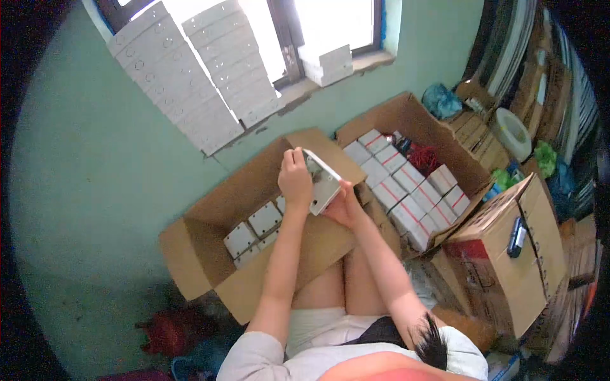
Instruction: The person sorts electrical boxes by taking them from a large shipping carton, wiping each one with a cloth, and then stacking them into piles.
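A white, shallow rectangular box (326, 186) is held up in front of me, tilted, its greyish hollow-looking face partly turned toward me. My left hand (295, 179) is closed at its left edge, fingers curled near the top corner. At the lower right side, my right hand (344, 204) grips it with the thumb on the rim. Both hands are above an open cardboard box (203, 257) on my lap side. Inside that carton lie several white square boxes (265, 219) with dark dots at their corners; my forearms hide some of them.
To the right, a second open carton (375, 114) holds white boxes with red bands (406, 181) and a coil of red wire (422, 157). A closed carton (540, 267) carries a dark handheld object (516, 237). White panels (178, 82) are stacked against the window.
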`<act>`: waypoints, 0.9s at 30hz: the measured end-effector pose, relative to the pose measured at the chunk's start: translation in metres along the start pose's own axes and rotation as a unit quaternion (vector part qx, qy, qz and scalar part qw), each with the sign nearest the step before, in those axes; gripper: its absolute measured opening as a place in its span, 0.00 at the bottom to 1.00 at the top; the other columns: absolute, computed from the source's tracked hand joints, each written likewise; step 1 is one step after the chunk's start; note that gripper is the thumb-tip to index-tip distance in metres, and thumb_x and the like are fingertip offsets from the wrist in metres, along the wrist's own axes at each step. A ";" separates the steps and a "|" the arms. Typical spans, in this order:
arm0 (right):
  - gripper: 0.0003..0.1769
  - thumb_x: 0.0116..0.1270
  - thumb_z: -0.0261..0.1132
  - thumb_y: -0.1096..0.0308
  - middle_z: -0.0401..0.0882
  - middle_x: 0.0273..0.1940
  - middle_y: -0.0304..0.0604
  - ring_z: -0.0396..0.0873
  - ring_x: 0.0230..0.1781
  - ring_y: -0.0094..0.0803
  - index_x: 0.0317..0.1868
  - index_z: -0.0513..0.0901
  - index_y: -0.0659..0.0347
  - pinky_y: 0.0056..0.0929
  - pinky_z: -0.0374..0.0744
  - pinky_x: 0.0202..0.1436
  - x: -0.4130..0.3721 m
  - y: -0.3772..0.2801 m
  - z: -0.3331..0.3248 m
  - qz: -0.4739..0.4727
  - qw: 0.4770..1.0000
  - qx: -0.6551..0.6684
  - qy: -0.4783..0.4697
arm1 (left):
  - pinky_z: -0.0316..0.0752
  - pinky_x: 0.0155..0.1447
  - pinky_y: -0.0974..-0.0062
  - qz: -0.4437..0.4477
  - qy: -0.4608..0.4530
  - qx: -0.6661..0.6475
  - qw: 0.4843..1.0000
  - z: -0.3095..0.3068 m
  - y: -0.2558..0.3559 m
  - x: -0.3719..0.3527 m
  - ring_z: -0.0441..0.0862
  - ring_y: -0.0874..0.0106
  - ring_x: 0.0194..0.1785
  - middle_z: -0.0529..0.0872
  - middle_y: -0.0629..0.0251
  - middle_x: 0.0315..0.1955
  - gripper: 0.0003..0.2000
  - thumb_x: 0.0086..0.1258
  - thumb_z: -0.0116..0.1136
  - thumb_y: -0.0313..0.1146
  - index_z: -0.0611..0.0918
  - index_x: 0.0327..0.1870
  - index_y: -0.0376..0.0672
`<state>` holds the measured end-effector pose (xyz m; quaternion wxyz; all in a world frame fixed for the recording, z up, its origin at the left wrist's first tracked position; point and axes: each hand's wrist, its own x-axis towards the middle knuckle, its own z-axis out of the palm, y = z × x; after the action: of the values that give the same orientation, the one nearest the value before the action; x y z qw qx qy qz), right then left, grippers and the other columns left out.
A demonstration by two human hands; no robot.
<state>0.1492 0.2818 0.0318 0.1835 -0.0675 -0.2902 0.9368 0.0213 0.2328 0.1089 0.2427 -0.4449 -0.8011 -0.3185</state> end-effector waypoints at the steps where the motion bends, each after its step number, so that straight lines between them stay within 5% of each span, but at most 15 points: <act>1: 0.54 0.59 0.59 0.27 0.61 0.72 0.42 0.64 0.70 0.40 0.76 0.55 0.52 0.49 0.67 0.70 0.000 -0.002 0.003 -0.004 1.000 -0.010 -0.001 | 0.77 0.50 0.61 0.016 -0.019 0.000 1.000 0.005 -0.003 0.000 0.80 0.59 0.49 0.78 0.61 0.49 0.19 0.58 0.57 0.22 0.77 0.54 0.43; 3: 0.45 0.65 0.51 0.32 0.66 0.69 0.43 0.69 0.67 0.42 0.74 0.59 0.52 0.52 0.70 0.67 -0.001 -0.002 0.010 0.000 0.999 0.025 0.031 | 0.77 0.53 0.61 0.026 -0.067 -0.009 0.997 0.008 -0.008 0.002 0.80 0.58 0.52 0.79 0.61 0.49 0.20 0.57 0.58 0.20 0.78 0.54 0.43; 8: 0.47 0.65 0.49 0.30 0.64 0.71 0.44 0.67 0.69 0.43 0.75 0.57 0.53 0.52 0.70 0.67 -0.003 -0.007 0.021 -0.024 0.998 -0.009 0.053 | 0.72 0.58 0.57 0.026 -0.112 -0.062 0.991 -0.008 -0.014 0.005 0.75 0.56 0.53 0.77 0.56 0.50 0.19 0.59 0.56 0.19 0.77 0.54 0.39; 12: 0.49 0.62 0.48 0.29 0.64 0.70 0.47 0.68 0.68 0.43 0.75 0.58 0.54 0.54 0.71 0.65 0.007 -0.019 0.030 -0.055 0.996 -0.037 0.063 | 0.72 0.59 0.60 -0.030 -0.159 -0.143 0.976 -0.005 -0.038 0.003 0.73 0.53 0.54 0.72 0.53 0.51 0.24 0.51 0.63 0.16 0.75 0.52 0.40; 14: 0.48 0.63 0.48 0.30 0.66 0.68 0.48 0.69 0.67 0.44 0.75 0.59 0.55 0.53 0.71 0.65 0.015 -0.034 0.022 -0.094 0.992 -0.084 0.011 | 0.71 0.61 0.62 -0.075 -0.088 -0.303 0.946 -0.009 -0.044 0.005 0.73 0.54 0.55 0.73 0.53 0.49 0.24 0.52 0.64 0.18 0.74 0.52 0.41; 16: 0.46 0.65 0.52 0.33 0.67 0.67 0.48 0.69 0.67 0.44 0.73 0.61 0.57 0.51 0.71 0.65 0.018 -0.062 0.018 -0.046 0.994 -0.073 0.066 | 0.71 0.60 0.66 -0.078 -0.030 -0.325 0.942 0.007 -0.066 0.001 0.75 0.61 0.54 0.75 0.58 0.47 0.22 0.55 0.64 0.19 0.74 0.52 0.41; 18: 0.44 0.65 0.54 0.34 0.68 0.65 0.47 0.71 0.64 0.40 0.70 0.64 0.59 0.46 0.72 0.65 0.026 -0.096 0.022 -0.110 0.976 -0.123 0.140 | 0.72 0.57 0.69 -0.301 0.042 -0.499 0.812 0.016 -0.080 -0.003 0.76 0.69 0.51 0.77 0.64 0.45 0.17 0.59 0.63 0.20 0.75 0.49 0.42; 20: 0.38 0.66 0.57 0.37 0.76 0.55 0.43 0.76 0.54 0.31 0.63 0.73 0.60 0.37 0.74 0.57 0.037 -0.137 0.060 -0.163 0.933 -0.198 0.253 | 0.71 0.56 0.72 -0.325 0.053 -0.510 0.794 0.023 -0.093 -0.012 0.75 0.71 0.49 0.77 0.66 0.44 0.16 0.60 0.62 0.21 0.75 0.49 0.42; 22: 0.35 0.67 0.60 0.39 0.79 0.54 0.43 0.77 0.55 0.32 0.62 0.74 0.59 0.36 0.77 0.56 0.063 -0.190 0.031 -0.204 0.827 -0.405 0.331 | 0.71 0.55 0.74 -0.349 0.062 -0.516 0.780 0.032 -0.107 -0.020 0.75 0.73 0.47 0.77 0.68 0.44 0.14 0.62 0.62 0.21 0.75 0.48 0.42; 26: 0.33 0.65 0.65 0.42 0.85 0.36 0.41 0.81 0.41 0.28 0.55 0.79 0.65 0.28 0.79 0.45 0.128 -0.262 0.108 -0.296 0.644 -0.666 0.231 | 0.71 0.54 0.74 -0.322 0.094 -0.461 0.821 0.043 -0.110 -0.022 0.75 0.73 0.46 0.77 0.69 0.41 0.14 0.63 0.62 0.22 0.75 0.48 0.42; 27: 0.33 0.64 0.66 0.42 0.86 0.36 0.43 0.82 0.41 0.29 0.56 0.79 0.63 0.27 0.79 0.45 0.156 -0.277 0.109 -0.333 0.527 -0.740 0.252 | 0.71 0.54 0.74 -0.306 0.099 -0.455 0.830 0.042 -0.110 -0.018 0.75 0.73 0.46 0.77 0.69 0.41 0.14 0.64 0.62 0.22 0.74 0.48 0.42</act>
<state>0.0643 0.4969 0.2763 0.4313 -0.3108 -0.8228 0.2011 -0.0692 0.2088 0.0362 -0.0190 -0.2028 -0.6326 -0.7472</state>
